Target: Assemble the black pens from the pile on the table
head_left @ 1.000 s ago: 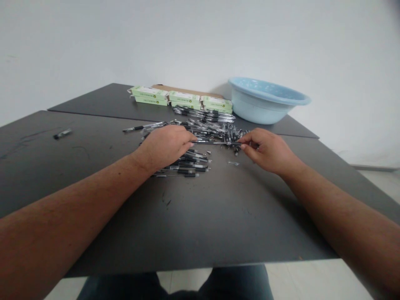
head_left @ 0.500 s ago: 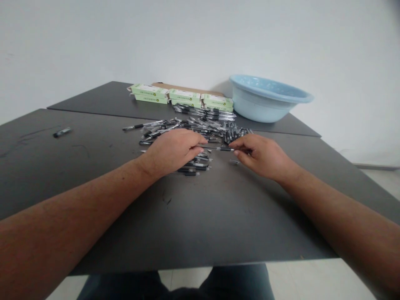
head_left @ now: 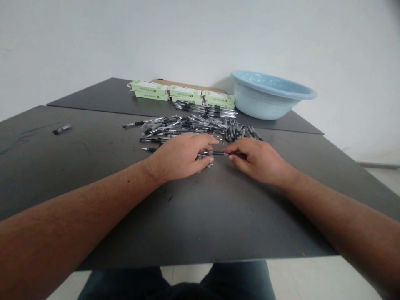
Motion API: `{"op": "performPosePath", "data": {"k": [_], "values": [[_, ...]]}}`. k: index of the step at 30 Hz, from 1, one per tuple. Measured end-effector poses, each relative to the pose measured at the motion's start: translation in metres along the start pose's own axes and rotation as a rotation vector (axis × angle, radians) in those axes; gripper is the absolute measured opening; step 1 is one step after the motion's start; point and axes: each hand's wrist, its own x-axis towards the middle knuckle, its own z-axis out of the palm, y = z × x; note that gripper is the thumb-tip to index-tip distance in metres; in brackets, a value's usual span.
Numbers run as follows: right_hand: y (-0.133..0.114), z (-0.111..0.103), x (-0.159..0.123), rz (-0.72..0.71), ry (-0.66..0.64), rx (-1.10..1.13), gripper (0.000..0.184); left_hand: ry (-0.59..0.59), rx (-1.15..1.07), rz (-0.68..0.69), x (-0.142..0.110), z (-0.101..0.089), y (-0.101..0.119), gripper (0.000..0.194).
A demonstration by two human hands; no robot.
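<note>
My right hand [head_left: 258, 161] is closed in a pinch on the right end of a pen [head_left: 218, 153] with a black grip, held level just above the table. My left hand [head_left: 184, 156] is around the pen's left end, thumb and forefinger apart with a gap between them. Whether its curled finger touches the pen I cannot tell. Under and behind my left hand lies a pile of clear and black pens [head_left: 175, 127], partly hidden by it. Several pens [head_left: 242, 131] lie side by side just beyond my right hand.
Green and white boxes [head_left: 150, 92] are stacked at the back, with a pen bundle [head_left: 203, 109] before them. A light blue basin [head_left: 259, 100] stands at the back right. A short clear and black piece [head_left: 62, 129] lies far left on the dark table [head_left: 187, 225].
My left hand has shifted right and slightly nearer, and its thumb and forefinger have parted. My right hand has moved slightly left with the pen, whose black grip is now closer to my left hand.
</note>
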Motion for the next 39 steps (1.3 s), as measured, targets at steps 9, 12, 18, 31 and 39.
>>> {"op": "performPosePath", "data": {"k": [9,12,18,31,39], "values": [[0.001,-0.0006,-0.0013,0.017,0.004,-0.008,0.019,0.036,0.06,-0.028,0.0022,-0.0022,0.0002,0.018],[0.0,-0.001,-0.0011,0.017,0.011,-0.004,0.019,0.037,0.084,-0.021,0.003,-0.0034,0.0008,0.016],[0.001,-0.0008,-0.0015,0.02,0.013,-0.004,0.019,0.046,0.101,-0.008,0.0023,-0.0029,0.0004,0.015],[0.0012,-0.0016,-0.0014,-0.014,0.003,-0.006,0.02,0.029,0.103,-0.008,0.0028,-0.0028,-0.0002,0.012],[0.0018,-0.0035,-0.0015,-0.027,0.007,-0.003,0.024,0.039,0.106,-0.021,0.0027,-0.0016,-0.0012,0.012]]}}
